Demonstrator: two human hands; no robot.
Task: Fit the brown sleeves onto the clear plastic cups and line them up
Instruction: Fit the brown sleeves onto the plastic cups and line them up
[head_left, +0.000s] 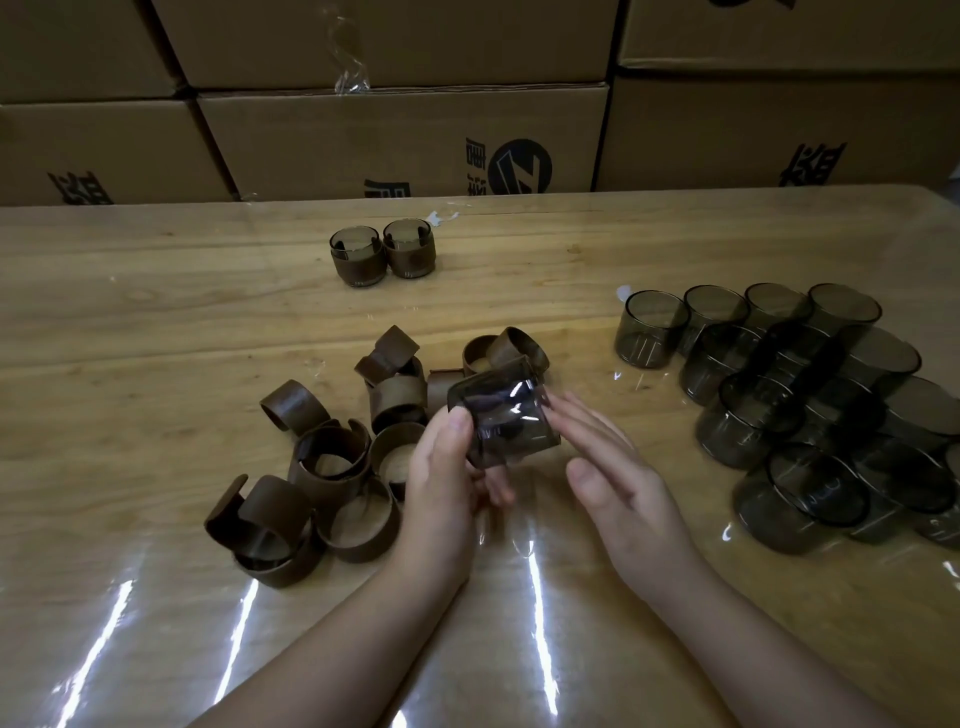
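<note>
On the left of the wooden desk (130, 322), a loose heap of brown sleeves (332, 457) was seen, some lying on their sides and some stacked on one another. Beyond them, toward the far edge, two sleeved cups (383, 253) were stood upright side by side, touching. Just right of the heap, a bare smoky clear cup (506, 415) was held tilted above the desk by the left hand (447, 483); its grip was closed round the cup, with the thumb laid on the near wall and the other fingers underneath. The right hand (618, 488) was held beside the cup with its fingers straight and its grip wide, the fingertips (563, 410) at the cup's right wall; whether they touched it could not be told. Further right, a cluster of unsleeved clear cups (800, 384) was gathered upright on the desk. Stacked cardboard cartons (400, 140) were ranged behind the desk.
</note>
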